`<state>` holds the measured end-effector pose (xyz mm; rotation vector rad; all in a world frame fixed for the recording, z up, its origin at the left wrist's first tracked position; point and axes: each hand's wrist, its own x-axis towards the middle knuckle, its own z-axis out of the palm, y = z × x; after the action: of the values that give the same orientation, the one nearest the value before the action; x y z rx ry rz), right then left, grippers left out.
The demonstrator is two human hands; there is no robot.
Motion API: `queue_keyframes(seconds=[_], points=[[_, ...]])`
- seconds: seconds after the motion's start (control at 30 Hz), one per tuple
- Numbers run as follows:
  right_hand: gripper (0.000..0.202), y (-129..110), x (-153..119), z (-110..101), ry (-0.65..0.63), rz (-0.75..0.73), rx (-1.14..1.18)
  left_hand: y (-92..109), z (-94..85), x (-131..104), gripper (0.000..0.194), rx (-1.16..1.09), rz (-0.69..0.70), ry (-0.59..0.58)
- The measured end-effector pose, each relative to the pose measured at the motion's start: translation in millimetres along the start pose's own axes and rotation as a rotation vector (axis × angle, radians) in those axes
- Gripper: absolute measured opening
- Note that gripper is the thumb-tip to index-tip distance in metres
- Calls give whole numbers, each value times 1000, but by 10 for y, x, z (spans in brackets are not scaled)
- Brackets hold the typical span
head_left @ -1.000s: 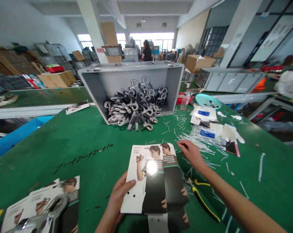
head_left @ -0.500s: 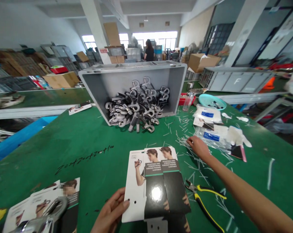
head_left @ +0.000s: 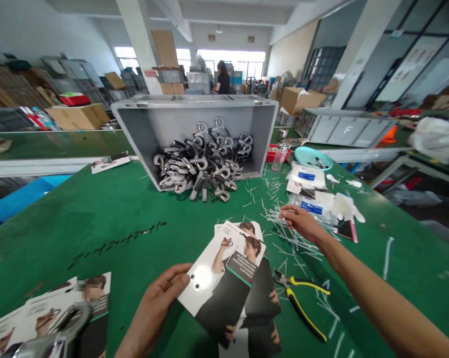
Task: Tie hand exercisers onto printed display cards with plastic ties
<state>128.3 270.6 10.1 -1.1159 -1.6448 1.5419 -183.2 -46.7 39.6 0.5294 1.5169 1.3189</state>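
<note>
A printed packaging card (head_left: 217, 283) for a grip strengthener is tilted in my left hand (head_left: 165, 293), which pinches its left edge between thumb and fingers. Beneath it, more of the same cards (head_left: 263, 293) lie overlapping on the green table. My right hand (head_left: 297, 220) is over a loose pile of thin white plastic ties (head_left: 291, 241), thumb and fingers pinched together at the pile's edge; a tie seems to be between the fingertips, though this is small to see. Cutting pliers (head_left: 302, 298) with yellow and black handles lie open below the right forearm.
A grey crate (head_left: 261, 129) on its side spills several grey and black hand grips (head_left: 202, 164). At the lower left, a metal-framed hand grip (head_left: 68, 323) rests on more cards (head_left: 101, 293). Plastic bags (head_left: 306, 186), a glove (head_left: 345, 206) and a turquoise basin (head_left: 314, 156) stand right.
My left hand has lifted and tilted one card off the others, turning it clockwise. The right hand's fingers have moved slightly among the ties. The whole view has shifted a little.
</note>
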Motion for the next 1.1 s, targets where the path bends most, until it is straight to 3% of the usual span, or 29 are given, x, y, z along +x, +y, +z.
queue_keyframes(seconds=[0.17,0.33,0.57,0.7,0.83,0.93,1.1], points=[[42,-61,-63,115,-12,11,163,-145,35,47,47,-173,-35,15],[46,-171,-116,348,-32,-40,272,-144,92,-7,43,-330,-28,29],[30,-500,-259,850,-10,-122,301,-108,99,87,34,-285,-21,-109],[31,-768,-425,1178,-129,-137,200,-86,190,180,32,-308,25,-86],[24,-949,-632,1509,-207,-261,-36,-89,254,229,31,-307,89,-96],[21,-938,-750,1726,-301,-340,-188,-121,259,225,32,-328,74,-77],[25,-715,-792,1909,-417,-262,-250,-154,227,206,34,-334,65,-73]])
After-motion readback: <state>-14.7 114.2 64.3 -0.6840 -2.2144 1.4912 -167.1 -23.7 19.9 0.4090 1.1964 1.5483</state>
